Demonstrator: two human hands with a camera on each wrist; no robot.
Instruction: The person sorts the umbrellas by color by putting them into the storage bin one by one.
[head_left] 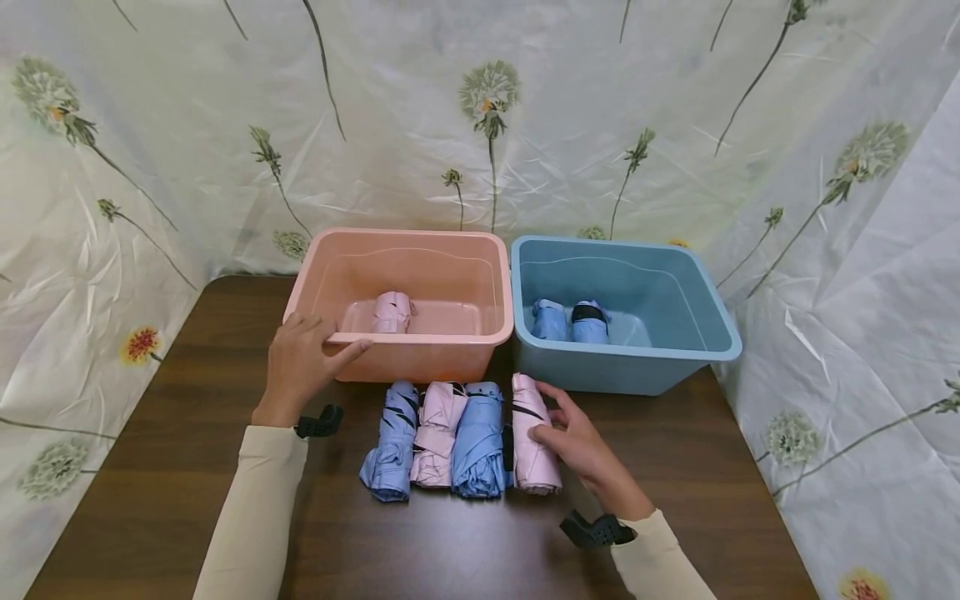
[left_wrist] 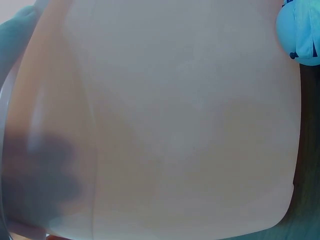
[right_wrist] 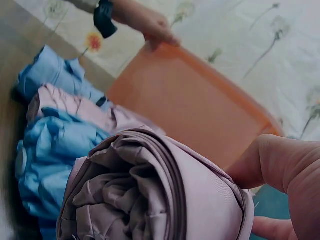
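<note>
My left hand (head_left: 300, 362) grips the near left corner of the orange bin (head_left: 420, 358), its thumb along the front rim. My right hand (head_left: 581, 442) holds the rightmost pink folded umbrella (head_left: 534, 454) between thumb and fingers. The right wrist view shows that umbrella's rolled fabric end (right_wrist: 115, 200) up close. Left of it, side by side, lie a blue folded umbrella (head_left: 478, 446), a pink one (head_left: 437, 433) and another blue one (head_left: 394, 442). One pink umbrella (head_left: 392, 312) is inside the orange bin.
A blue bin (head_left: 630, 367) stands right beside the orange one, with two blue umbrellas (head_left: 551, 321) inside. Both bins rest toward the back of the dark wooden table (head_left: 442, 550). Floral cloth (head_left: 555, 125) hangs behind and at the sides.
</note>
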